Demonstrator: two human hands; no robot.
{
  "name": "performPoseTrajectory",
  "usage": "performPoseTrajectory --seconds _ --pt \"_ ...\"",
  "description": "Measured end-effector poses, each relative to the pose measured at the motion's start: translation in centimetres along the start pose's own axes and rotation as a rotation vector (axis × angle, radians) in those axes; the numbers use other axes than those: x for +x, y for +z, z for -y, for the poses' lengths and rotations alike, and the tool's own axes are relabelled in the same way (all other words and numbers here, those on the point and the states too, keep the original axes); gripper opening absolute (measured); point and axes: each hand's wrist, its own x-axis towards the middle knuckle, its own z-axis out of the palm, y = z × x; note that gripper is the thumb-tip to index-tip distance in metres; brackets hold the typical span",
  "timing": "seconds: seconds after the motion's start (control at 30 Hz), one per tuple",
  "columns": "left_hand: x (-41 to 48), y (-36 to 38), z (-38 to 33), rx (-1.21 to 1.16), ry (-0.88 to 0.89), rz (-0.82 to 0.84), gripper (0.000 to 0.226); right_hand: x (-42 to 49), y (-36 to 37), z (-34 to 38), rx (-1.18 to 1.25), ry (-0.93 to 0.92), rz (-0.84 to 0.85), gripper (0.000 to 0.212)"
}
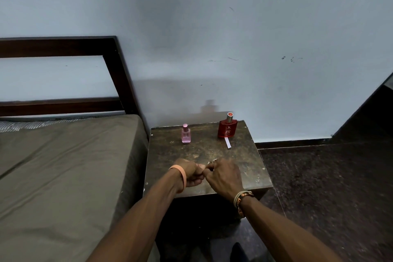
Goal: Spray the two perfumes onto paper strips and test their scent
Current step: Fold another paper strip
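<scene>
While they met over the table (244, 151), left hand (189, 173) and right hand (225, 176) were curled, pinching a barely visible pale sliver (207, 163) between them. Pink bottle (186, 134) and red bottle (227, 128) stood at the back, paper strip (227, 143) lying by the red one.

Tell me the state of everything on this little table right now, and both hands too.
pink perfume bottle: upright, cap on, untouched.
red perfume bottle: upright near the wall, untouched.
paper strip: lying flat in front of the red perfume bottle.
left hand: fingers curled, seemingly pinching a pale sliver.
right hand: fingers curled, meeting the left hand at that sliver.
table: bears both bottles.
</scene>
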Motion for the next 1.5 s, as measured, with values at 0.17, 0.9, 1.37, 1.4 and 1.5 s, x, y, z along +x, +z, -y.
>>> performPoseTrajectory --seconds 0.17,0.9,1.37,1.4,1.5 --pt "0.4 -1.3 1.1 -0.123 -0.075 0.044 0.017 -0.1 1.8 0.2 -0.058 -0.067 0.003 0.044" --pt "7.8 -8.9 2.4 0.963 0.436 -0.401 0.018 3.8 7.1 -3.6 0.889 0.601 0.159 0.008" --pt "9.2 -6.2 3.6 0.822 0.744 -0.431 0.015 5.4 8.6 -5.5 0.865 0.654 0.113 0.019" --pt "9.1 -4.8 3.5 0.766 0.717 -0.338 0.014 5.4 8.4 -5.4 0.871 0.643 0.12 0.019" --pt "8.9 -1.0 3.3 0.572 0.573 -0.118 0.02 5.3 7.9 -5.1 0.9 0.605 0.154 0.018"
